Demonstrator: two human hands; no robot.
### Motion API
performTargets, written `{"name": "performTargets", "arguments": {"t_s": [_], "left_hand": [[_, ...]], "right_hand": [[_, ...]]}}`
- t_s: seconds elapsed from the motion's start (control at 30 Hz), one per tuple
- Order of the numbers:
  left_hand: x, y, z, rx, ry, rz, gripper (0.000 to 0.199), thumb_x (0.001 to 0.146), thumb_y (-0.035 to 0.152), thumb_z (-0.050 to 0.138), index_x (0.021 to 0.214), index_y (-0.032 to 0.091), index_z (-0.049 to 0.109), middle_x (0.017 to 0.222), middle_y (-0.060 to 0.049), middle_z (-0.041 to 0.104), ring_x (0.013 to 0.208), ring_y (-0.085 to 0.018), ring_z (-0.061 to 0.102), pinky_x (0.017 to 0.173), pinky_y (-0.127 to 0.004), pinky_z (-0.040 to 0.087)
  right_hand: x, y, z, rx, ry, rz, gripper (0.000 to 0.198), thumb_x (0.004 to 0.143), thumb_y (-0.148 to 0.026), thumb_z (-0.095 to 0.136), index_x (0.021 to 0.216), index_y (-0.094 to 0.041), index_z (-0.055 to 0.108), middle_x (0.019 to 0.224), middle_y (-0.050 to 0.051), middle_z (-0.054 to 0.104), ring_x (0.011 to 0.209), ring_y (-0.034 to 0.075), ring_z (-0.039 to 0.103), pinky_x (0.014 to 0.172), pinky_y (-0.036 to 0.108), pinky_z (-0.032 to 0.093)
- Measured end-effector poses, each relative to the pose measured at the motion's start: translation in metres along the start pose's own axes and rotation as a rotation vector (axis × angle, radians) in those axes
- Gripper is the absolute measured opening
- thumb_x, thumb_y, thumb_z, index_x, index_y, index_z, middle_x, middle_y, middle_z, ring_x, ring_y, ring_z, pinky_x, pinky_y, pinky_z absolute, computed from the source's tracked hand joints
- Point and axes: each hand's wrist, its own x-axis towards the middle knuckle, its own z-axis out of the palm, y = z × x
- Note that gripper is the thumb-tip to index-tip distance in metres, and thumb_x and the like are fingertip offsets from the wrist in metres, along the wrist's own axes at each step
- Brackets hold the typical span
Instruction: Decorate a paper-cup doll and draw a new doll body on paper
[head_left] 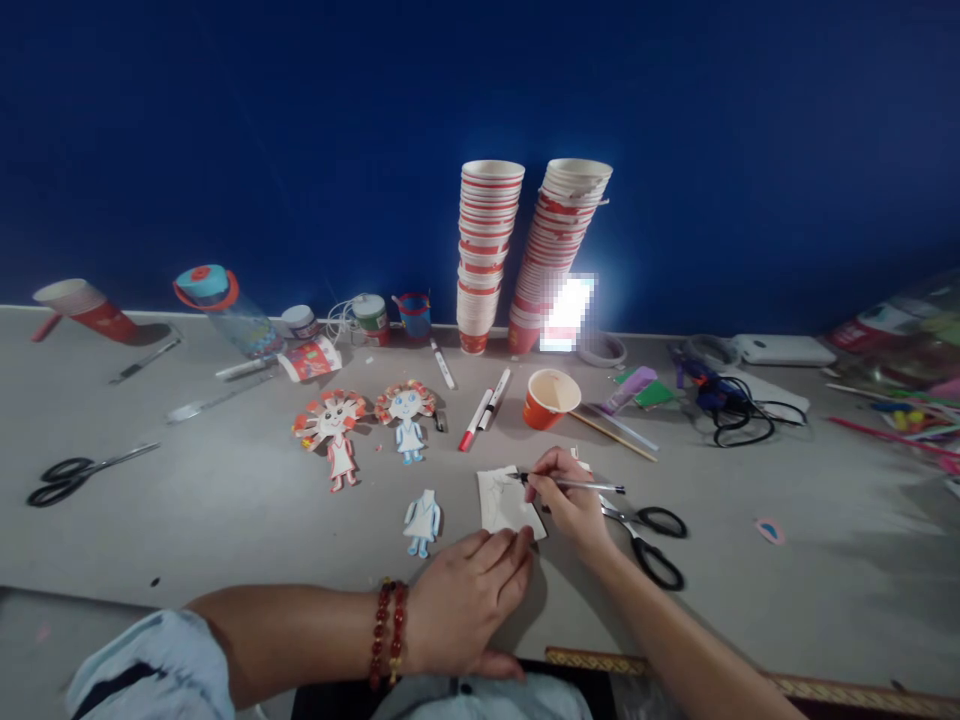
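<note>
My right hand [566,505] grips a slim pen [581,485], its tip near the top edge of a small white piece of paper [506,505]. Faint drawn lines show on that paper. Lying flat, my left hand [472,595] rests with its fingertips over the paper's lower edge. To the left is a paper doll body without a head [423,522], outlined in blue. Beyond it lie two whole paper dolls, a red one [341,430] and a blue one [407,415]. Black-handled scissors [645,530] lie right beside my right hand, partly hidden behind it.
Two tall stacks of paper cups, a straight one [489,250] and a leaning one [559,240], stand at the back near a glowing screen [568,312]. An orange cup [551,398] and two markers [484,410] lie ahead. More scissors [82,472] and a water bottle [229,310] are left.
</note>
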Motion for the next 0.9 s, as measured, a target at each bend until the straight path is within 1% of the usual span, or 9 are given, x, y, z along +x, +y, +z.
{"name": "performTargets", "arguments": {"t_s": [0.1, 0.17, 0.23, 0.3, 0.37, 0.43, 0.53, 0.63, 0.9], "left_hand": [[0.000, -0.001, 0.000, -0.006, 0.018, 0.010, 0.095, 0.087, 0.074, 0.043, 0.146, 0.000, 0.035, 0.157, -0.023, 0.029, 0.140, -0.032, 0.032, 0.112, -0.039, 0.024], [0.000, 0.000, 0.000, -0.005, 0.022, 0.013, 0.094, 0.088, 0.073, 0.043, 0.146, -0.001, 0.035, 0.156, -0.023, 0.030, 0.142, -0.032, 0.030, 0.112, -0.039, 0.024], [0.000, 0.000, 0.000, -0.010, 0.018, 0.013, 0.092, 0.088, 0.072, 0.045, 0.145, -0.001, 0.036, 0.156, -0.024, 0.031, 0.142, -0.032, 0.030, 0.112, -0.039, 0.024], [0.001, 0.000, -0.001, -0.016, 0.015, 0.013, 0.091, 0.088, 0.070, 0.046, 0.144, -0.001, 0.037, 0.155, -0.025, 0.031, 0.141, -0.033, 0.031, 0.112, -0.040, 0.023], [0.001, 0.001, -0.001, -0.013, 0.014, 0.012, 0.089, 0.089, 0.069, 0.045, 0.144, -0.001, 0.037, 0.155, -0.026, 0.032, 0.141, -0.035, 0.032, 0.113, -0.041, 0.022], [0.001, 0.002, -0.002, -0.005, 0.010, 0.014, 0.088, 0.090, 0.067, 0.044, 0.143, -0.002, 0.037, 0.155, -0.027, 0.031, 0.141, -0.036, 0.031, 0.113, -0.041, 0.022], [0.000, 0.002, -0.003, -0.004, -0.004, 0.021, 0.089, 0.089, 0.068, 0.044, 0.144, -0.002, 0.035, 0.156, -0.029, 0.027, 0.141, -0.037, 0.031, 0.113, -0.042, 0.022], [0.000, 0.001, -0.003, -0.018, -0.014, 0.020, 0.092, 0.089, 0.068, 0.045, 0.146, -0.002, 0.032, 0.157, -0.029, 0.023, 0.141, -0.037, 0.031, 0.112, -0.042, 0.023], [0.001, 0.002, -0.001, -0.017, -0.014, 0.007, 0.090, 0.089, 0.066, 0.047, 0.146, -0.003, 0.031, 0.158, -0.029, 0.020, 0.142, -0.037, 0.030, 0.112, -0.041, 0.022]], "right_hand": [[0.003, -0.003, -0.005, -0.041, -0.102, 0.017, 0.008, 0.077, -0.025, 0.059, 0.075, -0.022, 0.052, 0.057, -0.001, 0.063, 0.051, 0.014, 0.056, 0.049, 0.024, 0.041], [0.003, -0.005, -0.008, -0.079, -0.137, 0.000, 0.008, 0.076, -0.023, 0.059, 0.073, -0.022, 0.052, 0.057, -0.002, 0.062, 0.052, 0.014, 0.056, 0.051, 0.025, 0.042], [0.002, -0.004, -0.010, -0.121, -0.129, -0.038, 0.009, 0.075, -0.022, 0.058, 0.070, -0.022, 0.051, 0.055, -0.003, 0.058, 0.051, 0.013, 0.053, 0.051, 0.025, 0.041], [0.001, 0.000, -0.010, -0.164, -0.079, -0.092, 0.010, 0.075, -0.020, 0.057, 0.067, -0.023, 0.051, 0.053, -0.004, 0.054, 0.050, 0.013, 0.050, 0.051, 0.025, 0.040], [-0.001, 0.005, -0.009, -0.193, -0.044, -0.137, 0.011, 0.075, -0.019, 0.056, 0.067, -0.023, 0.051, 0.054, -0.004, 0.052, 0.051, 0.013, 0.047, 0.051, 0.025, 0.038], [-0.002, 0.011, -0.008, -0.215, -0.040, -0.166, 0.010, 0.075, -0.018, 0.057, 0.067, -0.022, 0.051, 0.056, -0.004, 0.049, 0.052, 0.012, 0.045, 0.050, 0.024, 0.036], [-0.003, 0.017, -0.008, -0.225, -0.054, -0.173, 0.011, 0.075, -0.017, 0.056, 0.068, -0.022, 0.051, 0.057, -0.005, 0.047, 0.050, 0.012, 0.042, 0.048, 0.024, 0.034], [-0.003, 0.017, -0.009, -0.229, -0.071, -0.177, 0.012, 0.075, -0.016, 0.055, 0.067, -0.022, 0.050, 0.056, -0.005, 0.048, 0.050, 0.012, 0.043, 0.049, 0.024, 0.035], [-0.004, 0.015, -0.008, -0.271, -0.122, -0.129, 0.012, 0.078, -0.017, 0.053, 0.068, -0.022, 0.049, 0.056, -0.005, 0.049, 0.051, 0.012, 0.046, 0.049, 0.024, 0.035]]}}
